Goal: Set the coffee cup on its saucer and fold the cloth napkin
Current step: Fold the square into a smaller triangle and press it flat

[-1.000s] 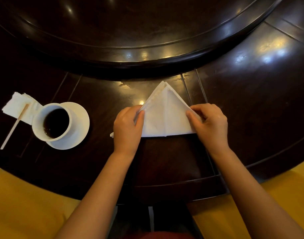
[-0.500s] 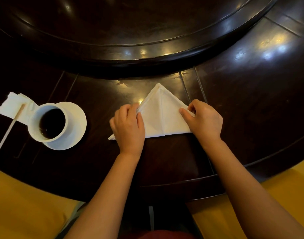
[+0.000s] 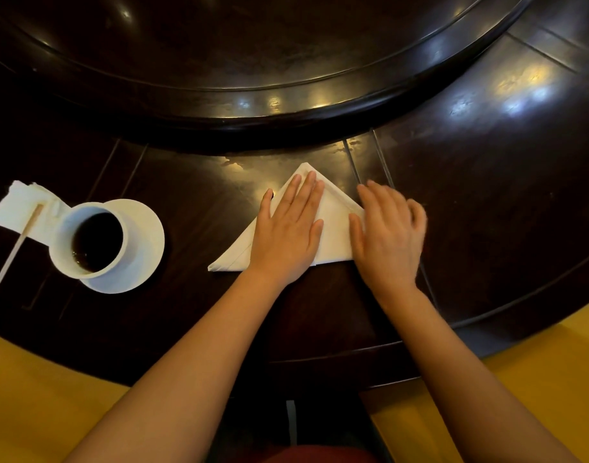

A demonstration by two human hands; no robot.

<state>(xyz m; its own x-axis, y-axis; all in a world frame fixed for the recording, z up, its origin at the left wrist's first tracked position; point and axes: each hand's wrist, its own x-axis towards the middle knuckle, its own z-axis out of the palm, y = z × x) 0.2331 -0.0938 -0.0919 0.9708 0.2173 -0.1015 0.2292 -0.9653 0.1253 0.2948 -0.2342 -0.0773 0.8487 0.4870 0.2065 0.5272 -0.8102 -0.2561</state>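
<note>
A white cloth napkin (image 3: 336, 222), folded into a triangle with its tip pointing away from me, lies flat on the dark table. My left hand (image 3: 288, 233) rests flat on its left half, fingers spread. My right hand (image 3: 388, 233) lies flat on its right corner, slightly blurred. A white coffee cup (image 3: 91, 240) full of dark coffee stands on a white saucer (image 3: 146, 235) at the left, shifted toward the saucer's near-left side.
A crumpled paper napkin (image 3: 17, 208) and a wooden stir stick (image 3: 14, 253) lie left of the cup. A raised round turntable (image 3: 253, 95) fills the far side of the dark wooden table (image 3: 486, 195). Yellow seat cushions (image 3: 36, 396) flank my lap.
Both hands have let go of the napkin's corners and now lie flat on it. The left half of the napkin has been pressed down flat.
</note>
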